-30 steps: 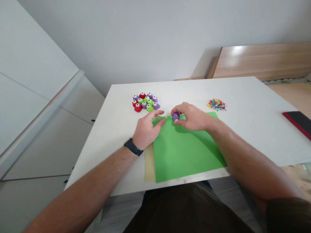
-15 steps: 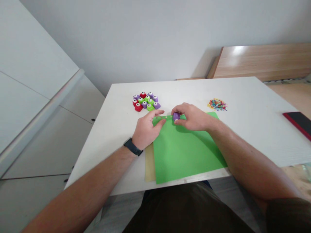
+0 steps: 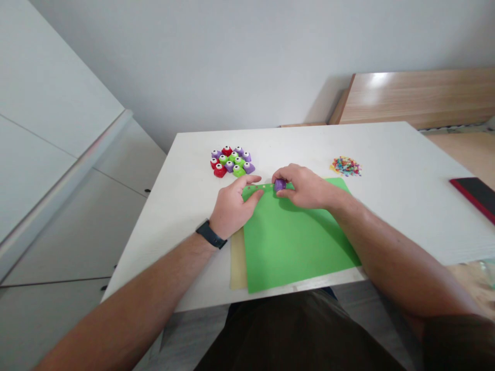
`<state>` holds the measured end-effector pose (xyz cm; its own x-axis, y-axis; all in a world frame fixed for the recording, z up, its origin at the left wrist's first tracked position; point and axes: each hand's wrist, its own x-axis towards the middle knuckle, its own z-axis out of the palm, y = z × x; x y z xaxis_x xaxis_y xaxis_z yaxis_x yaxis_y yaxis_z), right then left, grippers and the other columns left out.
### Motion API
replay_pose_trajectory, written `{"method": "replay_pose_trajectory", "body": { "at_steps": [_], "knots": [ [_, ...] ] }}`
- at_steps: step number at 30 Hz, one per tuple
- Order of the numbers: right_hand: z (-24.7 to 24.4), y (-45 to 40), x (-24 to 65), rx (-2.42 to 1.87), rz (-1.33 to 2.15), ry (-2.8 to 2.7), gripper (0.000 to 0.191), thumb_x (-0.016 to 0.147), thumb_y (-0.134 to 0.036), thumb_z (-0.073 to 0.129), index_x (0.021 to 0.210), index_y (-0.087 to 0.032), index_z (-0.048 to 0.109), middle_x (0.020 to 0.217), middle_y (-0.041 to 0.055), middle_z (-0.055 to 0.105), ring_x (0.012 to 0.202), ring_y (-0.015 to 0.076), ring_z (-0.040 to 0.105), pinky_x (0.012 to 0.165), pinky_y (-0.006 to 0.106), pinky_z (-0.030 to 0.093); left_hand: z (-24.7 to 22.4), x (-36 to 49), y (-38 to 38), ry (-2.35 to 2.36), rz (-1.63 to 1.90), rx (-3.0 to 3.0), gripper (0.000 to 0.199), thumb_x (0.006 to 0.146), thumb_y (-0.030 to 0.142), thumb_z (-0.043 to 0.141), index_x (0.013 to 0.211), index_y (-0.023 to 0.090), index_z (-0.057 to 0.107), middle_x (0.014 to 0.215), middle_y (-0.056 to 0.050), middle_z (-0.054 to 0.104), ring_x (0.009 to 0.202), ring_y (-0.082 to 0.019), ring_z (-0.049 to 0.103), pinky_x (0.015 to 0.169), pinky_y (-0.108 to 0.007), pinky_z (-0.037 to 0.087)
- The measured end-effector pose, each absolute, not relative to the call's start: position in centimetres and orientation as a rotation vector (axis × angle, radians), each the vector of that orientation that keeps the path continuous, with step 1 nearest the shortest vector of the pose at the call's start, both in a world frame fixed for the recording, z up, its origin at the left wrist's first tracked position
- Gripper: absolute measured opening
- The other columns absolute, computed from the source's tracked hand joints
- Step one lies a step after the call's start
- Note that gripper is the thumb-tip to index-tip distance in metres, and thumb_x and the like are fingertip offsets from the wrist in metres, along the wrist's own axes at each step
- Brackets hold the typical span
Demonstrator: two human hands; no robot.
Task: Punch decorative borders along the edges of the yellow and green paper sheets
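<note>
Right hand [image 3: 307,188] clamps a purple craft punch [image 3: 280,185] on the crosswise top edge of the green paper [image 3: 294,242]; left hand [image 3: 234,206] lies apart, pressing the paper's corner.

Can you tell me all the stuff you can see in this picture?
Table: one, white, in the middle.
Paper punches: about twelve, red, green and purple, grouped on the table.
Paper bits: one small pile, many colours, on the table.
Green paper sheet: one, green, on the table.
Tan paper sheet: one, tan, partly under the green sheet.
Phone: one, black and red, at the table's right edge.
Cupboard: one, white, left of the table.
Wooden board: one, light brown, behind the table.
Purple paper punch: one, purple, in the right hand.
Watch: one, black, on the left wrist.
Left hand: one, on the green sheet.
Right hand: one, at the green sheet's far edge.
</note>
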<state>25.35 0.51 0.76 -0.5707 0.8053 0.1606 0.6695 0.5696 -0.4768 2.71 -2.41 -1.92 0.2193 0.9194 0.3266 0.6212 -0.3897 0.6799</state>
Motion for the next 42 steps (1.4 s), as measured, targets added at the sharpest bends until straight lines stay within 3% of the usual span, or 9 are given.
{"method": "replay_pose_trajectory", "body": {
  "at_steps": [8, 14, 21, 28, 42],
  "knots": [
    [0.6, 0.5, 25.3, -1.201, 0.477, -2.459, 0.021, 0.081, -0.019, 0.071, 0.102, -0.016, 0.069, 0.096, 0.0066, 0.071, 0.092, 0.0219, 0.059, 0.082, 0.031, 0.041, -1.6, 2.5, -2.1, 1.331, 0.991, 2.164, 0.05, 0.087, 0.037, 0.071, 0.133, 0.021, 0.059, 0.121, -0.004, 0.074, 0.111, -0.021, 0.069, 0.103, -0.036, 0.051],
    [0.6, 0.4, 25.3, -1.202, 0.477, -2.458, 0.02, 0.081, -0.018, 0.069, 0.101, -0.016, 0.069, 0.095, 0.0066, 0.07, 0.092, 0.0218, 0.059, 0.083, 0.031, 0.042, -0.3, 2.8, -1.1, 1.289, 0.886, 2.398, 0.061, 0.08, 0.054, 0.077, 0.127, 0.018, 0.065, 0.123, -0.008, 0.072, 0.113, -0.026, 0.067, 0.101, -0.04, 0.05],
    [0.5, 0.4, 25.2, -1.205, 0.435, -2.469, 0.025, 0.079, -0.015, 0.066, 0.104, -0.015, 0.069, 0.098, 0.009, 0.07, 0.097, 0.0237, 0.06, 0.087, 0.033, 0.043, 0.5, 4.3, 0.3, 1.191, 0.577, 2.59, 0.06, 0.079, 0.063, 0.074, 0.117, 0.018, 0.072, 0.108, -0.01, 0.076, 0.1, -0.03, 0.069, 0.088, -0.041, 0.051],
    [0.4, 0.2, 25.0, -1.182, 0.412, -2.494, 0.024, 0.078, -0.014, 0.064, 0.103, -0.014, 0.068, 0.098, 0.0104, 0.069, 0.098, 0.0251, 0.059, 0.087, 0.034, 0.043, -0.6, 4.6, 0.7, 1.199, 0.57, 2.488, 0.047, 0.088, 0.056, 0.067, 0.113, 0.018, 0.072, 0.107, -0.01, 0.076, 0.1, -0.028, 0.069, 0.087, -0.039, 0.051],
    [0.0, 0.3, 25.0, -1.131, 0.406, -2.497, 0.023, 0.082, -0.015, 0.063, 0.105, -0.013, 0.067, 0.098, 0.0107, 0.069, 0.098, 0.0248, 0.058, 0.089, 0.035, 0.043, -1.3, 4.8, 0.2, 1.216, 0.576, 2.548, 0.049, 0.09, 0.058, 0.064, 0.112, 0.015, 0.067, 0.106, -0.011, 0.074, 0.1, -0.03, 0.068, 0.087, -0.042, 0.05]
  ]
}}
